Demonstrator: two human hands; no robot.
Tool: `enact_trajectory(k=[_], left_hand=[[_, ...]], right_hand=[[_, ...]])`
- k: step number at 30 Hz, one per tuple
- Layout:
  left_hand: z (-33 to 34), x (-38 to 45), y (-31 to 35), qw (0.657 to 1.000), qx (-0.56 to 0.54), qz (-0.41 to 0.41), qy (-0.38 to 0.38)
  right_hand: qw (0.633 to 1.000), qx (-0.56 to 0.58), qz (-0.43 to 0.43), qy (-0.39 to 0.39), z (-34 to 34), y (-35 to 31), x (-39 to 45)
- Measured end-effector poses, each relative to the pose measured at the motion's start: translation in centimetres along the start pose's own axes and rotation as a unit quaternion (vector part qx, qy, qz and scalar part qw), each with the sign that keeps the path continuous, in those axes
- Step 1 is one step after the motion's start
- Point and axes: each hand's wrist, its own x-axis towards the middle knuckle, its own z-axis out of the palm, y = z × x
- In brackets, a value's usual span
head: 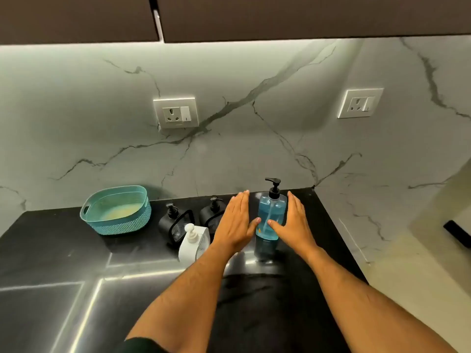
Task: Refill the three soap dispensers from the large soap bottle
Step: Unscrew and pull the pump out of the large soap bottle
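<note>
A tall clear bottle of blue soap (270, 215) with a black pump stands upright on the black counter (63, 250). My left hand (237, 220) and my right hand (295, 220) flank it with straight fingers, both thumbs in front of its body. Left of my left hand sit two black dispensers (175, 222) (212, 212) and a white dispenser (193, 240), the right black one partly hidden by my hand.
A teal plastic basket (116, 210) stands at the back left of the counter. The marble backsplash carries two wall sockets (175, 113) (360, 103). The counter ends at a right edge near the bottle; dark cabinets hang overhead.
</note>
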Motion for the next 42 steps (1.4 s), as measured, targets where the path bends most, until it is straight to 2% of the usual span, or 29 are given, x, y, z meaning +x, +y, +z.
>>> enact_trajectory(k=[4,13,18,24,31,37,42], left_hand=[[1.1,0.6,0.0,0.998,-0.027,-0.033,-0.046],[4.0,2.3,0.0,0.971,-0.158,-0.141,-0.108],[5.0,2.2,0.5,0.961,-0.219,-0.131,-0.103],[4.7,1.4,1.7,0.95,-0.278,-0.137,-0.045],[1.2,0.4,3.3,0.922,-0.346,-0.158,0.078],[-3.4,-1.4,3.6,0.912,-0.324,-0.178,0.177],[-6.9,-4.1,2.9,0.914,-0.295,-0.178,0.214]], right_hand=[[0.998,0.056,-0.002,-0.016,0.6,0.7,1.1],[0.992,0.125,0.016,0.032,1.6,1.9,2.9],[0.987,0.149,0.017,0.049,1.8,2.0,3.0],[0.981,0.169,0.001,0.092,2.3,0.6,2.0],[0.965,0.208,-0.065,0.148,1.9,-4.0,0.5],[0.957,0.226,-0.119,0.137,1.8,-8.8,-1.4],[0.958,0.215,-0.164,0.096,1.6,-12.5,-2.9]])
